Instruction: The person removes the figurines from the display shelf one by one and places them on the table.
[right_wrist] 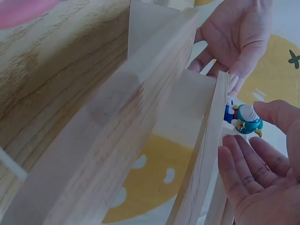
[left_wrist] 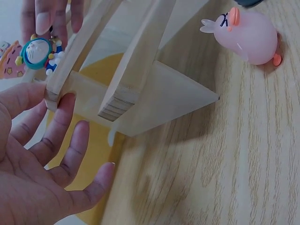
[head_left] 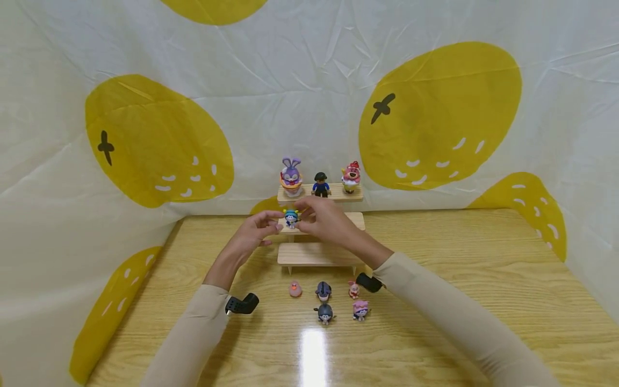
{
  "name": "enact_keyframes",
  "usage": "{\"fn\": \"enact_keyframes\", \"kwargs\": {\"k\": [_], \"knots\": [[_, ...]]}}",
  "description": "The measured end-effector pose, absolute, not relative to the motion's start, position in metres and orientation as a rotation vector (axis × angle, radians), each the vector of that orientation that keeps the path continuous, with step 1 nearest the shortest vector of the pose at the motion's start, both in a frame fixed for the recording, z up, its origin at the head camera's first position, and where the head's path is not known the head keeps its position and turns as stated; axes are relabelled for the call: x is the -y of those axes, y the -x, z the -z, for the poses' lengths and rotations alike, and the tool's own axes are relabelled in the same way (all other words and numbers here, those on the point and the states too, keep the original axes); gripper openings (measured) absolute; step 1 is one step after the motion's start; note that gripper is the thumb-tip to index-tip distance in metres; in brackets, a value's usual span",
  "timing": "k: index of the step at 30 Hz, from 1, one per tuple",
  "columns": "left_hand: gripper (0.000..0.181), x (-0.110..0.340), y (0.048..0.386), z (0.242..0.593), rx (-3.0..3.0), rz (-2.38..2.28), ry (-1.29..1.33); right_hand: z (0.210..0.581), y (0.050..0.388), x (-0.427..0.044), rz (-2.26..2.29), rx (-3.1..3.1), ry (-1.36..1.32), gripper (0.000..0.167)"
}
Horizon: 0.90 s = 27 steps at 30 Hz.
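Note:
A small figurine with a teal hood and yellow horns (head_left: 291,218) stands upright at the left end of the middle tier of a wooden stepped stand (head_left: 319,255). My left hand (head_left: 249,235) holds that tier's end, thumb above and fingers below the board (left_wrist: 58,84). Close on the figurine's other side is my right hand (head_left: 326,220), its fingers loosely bent and parted around the figurine (right_wrist: 243,117). The right thumb overlaps the hood in the right wrist view; whether it touches cannot be made out.
On the top tier stand a purple rabbit figure (head_left: 291,178), a blue-clad figure (head_left: 321,185) and a pink bear figure (head_left: 351,178). Before the stand are a pink duck (head_left: 295,289) and several other small figures (head_left: 325,314). A patterned cloth (head_left: 300,123) hangs behind.

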<state>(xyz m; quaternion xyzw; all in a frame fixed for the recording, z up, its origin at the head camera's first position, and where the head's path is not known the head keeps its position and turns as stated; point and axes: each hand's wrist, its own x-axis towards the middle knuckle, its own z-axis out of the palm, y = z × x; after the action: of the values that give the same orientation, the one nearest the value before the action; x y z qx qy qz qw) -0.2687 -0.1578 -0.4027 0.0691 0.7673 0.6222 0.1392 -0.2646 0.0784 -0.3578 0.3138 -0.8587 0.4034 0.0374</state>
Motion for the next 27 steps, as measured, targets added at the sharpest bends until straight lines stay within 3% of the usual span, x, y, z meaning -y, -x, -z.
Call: {"fn": "enact_keyframes", "kwargs": {"k": [27], "knots": [[0.033,0.161,0.269,0.404,-2.228,-1.781,-0.215,0.361,0.27,-0.062,-1.182,2.671,-0.922,0.032]]}}
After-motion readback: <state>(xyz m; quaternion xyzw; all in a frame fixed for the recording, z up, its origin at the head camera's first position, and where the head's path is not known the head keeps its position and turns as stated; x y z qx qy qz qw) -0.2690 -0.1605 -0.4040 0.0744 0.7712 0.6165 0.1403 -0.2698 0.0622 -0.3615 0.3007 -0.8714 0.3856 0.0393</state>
